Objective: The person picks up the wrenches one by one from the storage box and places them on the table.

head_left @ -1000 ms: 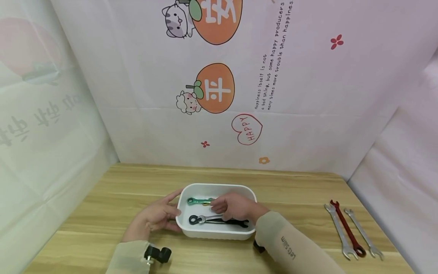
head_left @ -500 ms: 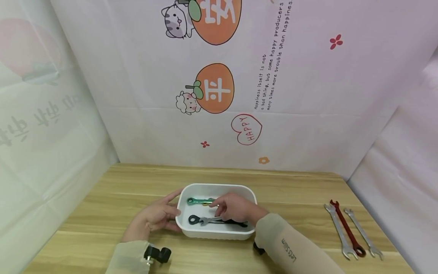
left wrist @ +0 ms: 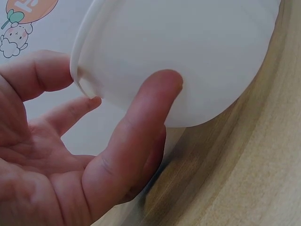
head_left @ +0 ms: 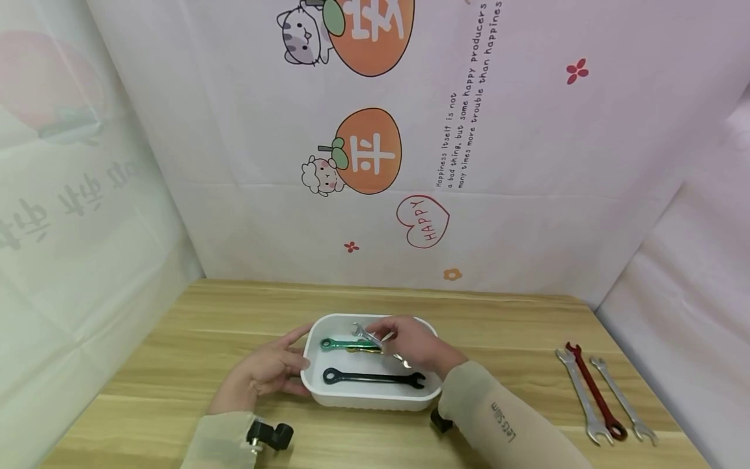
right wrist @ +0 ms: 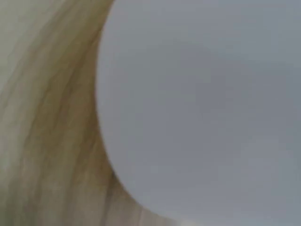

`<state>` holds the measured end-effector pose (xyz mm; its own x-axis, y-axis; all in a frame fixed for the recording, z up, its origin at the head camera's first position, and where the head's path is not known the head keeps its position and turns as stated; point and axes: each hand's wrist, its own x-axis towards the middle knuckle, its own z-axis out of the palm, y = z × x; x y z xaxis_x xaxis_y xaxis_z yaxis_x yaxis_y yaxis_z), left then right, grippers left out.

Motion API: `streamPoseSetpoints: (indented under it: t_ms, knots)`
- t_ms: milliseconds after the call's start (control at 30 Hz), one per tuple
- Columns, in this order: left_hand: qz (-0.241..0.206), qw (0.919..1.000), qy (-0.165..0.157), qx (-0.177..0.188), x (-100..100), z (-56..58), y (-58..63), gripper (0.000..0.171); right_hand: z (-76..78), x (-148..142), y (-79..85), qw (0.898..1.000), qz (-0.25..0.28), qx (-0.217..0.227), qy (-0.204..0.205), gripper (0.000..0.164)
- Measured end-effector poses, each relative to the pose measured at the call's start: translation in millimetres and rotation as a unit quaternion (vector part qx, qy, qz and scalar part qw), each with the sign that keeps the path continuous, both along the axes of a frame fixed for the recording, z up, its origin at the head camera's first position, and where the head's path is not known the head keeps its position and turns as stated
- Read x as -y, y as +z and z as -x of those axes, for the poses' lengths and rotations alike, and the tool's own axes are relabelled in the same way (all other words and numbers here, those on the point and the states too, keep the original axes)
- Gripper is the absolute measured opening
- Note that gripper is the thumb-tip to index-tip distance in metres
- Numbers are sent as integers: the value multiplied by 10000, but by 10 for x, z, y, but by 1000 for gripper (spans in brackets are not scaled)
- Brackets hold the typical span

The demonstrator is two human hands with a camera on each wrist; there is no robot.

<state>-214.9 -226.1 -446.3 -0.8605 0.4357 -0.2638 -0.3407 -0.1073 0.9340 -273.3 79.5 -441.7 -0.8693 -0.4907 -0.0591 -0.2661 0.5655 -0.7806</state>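
Observation:
A white plastic tub (head_left: 375,402) stands on the table, its left end held between the spread thumb and fingers of my left hand (head_left: 269,368). In the left wrist view the thumb (left wrist: 146,110) presses the outer wall of the tub while other fingers meet its rim. Over the tub's inside, my right hand (head_left: 407,342) pinches a small silver wrench (head_left: 370,337), tilted above the other tools. A green wrench (head_left: 340,344) lies in the tub's back part, with a gold-coloured one (head_left: 357,350) partly hidden beside it. Along the front lies a black wrench (head_left: 375,377).
On the table's right side lie a silver open-ended wrench (head_left: 583,394), a red wrench (head_left: 594,391) and another silver wrench (head_left: 624,397), side by side. Printed cloth walls (head_left: 527,228) border the wooden table (head_left: 246,312). Only the tub's blurred wall (right wrist: 197,117) and wood show in the right wrist view.
My right hand has picked up the silver wrench, which lay by the black one, and carried it up and toward the tub's back. My left hand has stayed in place.

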Motion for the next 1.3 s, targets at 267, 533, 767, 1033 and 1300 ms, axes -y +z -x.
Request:
streamPoseSetpoints:
  t_ms: [267, 533, 767, 1033, 1300]
  knots:
    - [15, 10000, -35, -7, 4, -2, 11, 86, 18, 2, 80, 9764, 1583, 1306, -674, 52]
    - [15, 10000, -39, -10, -2, -7, 27, 86, -7, -39, 245, 9339, 2681, 2065, -1156, 52]
    - [-5, 10000, -60, -48, -3, -6, 27, 86, -1, -155, 301, 9253, 2828, 2163, -1304, 49]
    - [8, 10000, -43, -33, 2, -15, 31, 86, 8, -414, 325, 9246, 2837, 2199, -1271, 54]
    - [9, 10000, -37, -63, -6, -15, 27, 86, 14, -778, 360, 9204, 2941, 2159, -1405, 57]
